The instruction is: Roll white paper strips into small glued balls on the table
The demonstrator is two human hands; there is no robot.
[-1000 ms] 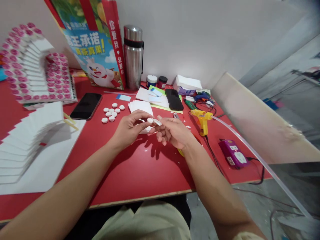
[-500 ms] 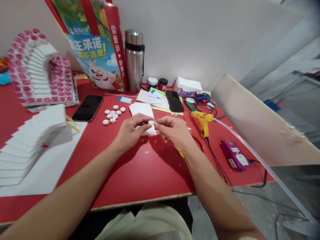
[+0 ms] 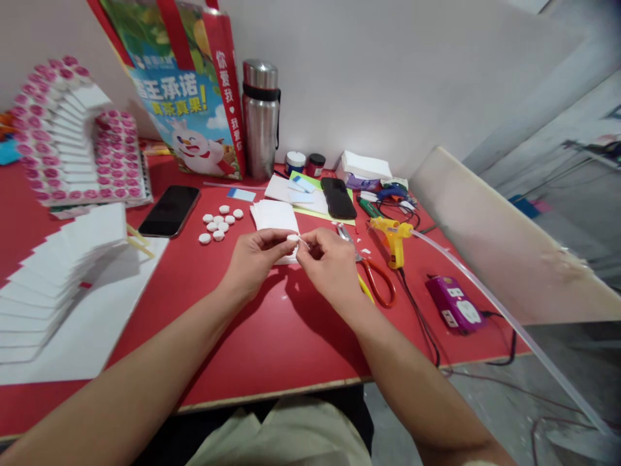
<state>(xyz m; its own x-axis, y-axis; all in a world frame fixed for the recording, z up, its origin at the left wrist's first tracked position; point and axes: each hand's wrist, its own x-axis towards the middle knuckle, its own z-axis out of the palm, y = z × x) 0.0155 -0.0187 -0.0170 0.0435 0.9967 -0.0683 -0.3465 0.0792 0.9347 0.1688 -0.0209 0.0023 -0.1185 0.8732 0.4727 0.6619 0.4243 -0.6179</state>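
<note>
Flask stands capped beside the bag, left grip pinching a white roll, right grip its thin tail

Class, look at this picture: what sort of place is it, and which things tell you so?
Probably a craft workspace, though whether at home or in a workshop is unclear. A yellow glue gun, scissors and fanned white cards on the red table suggest it.
</note>
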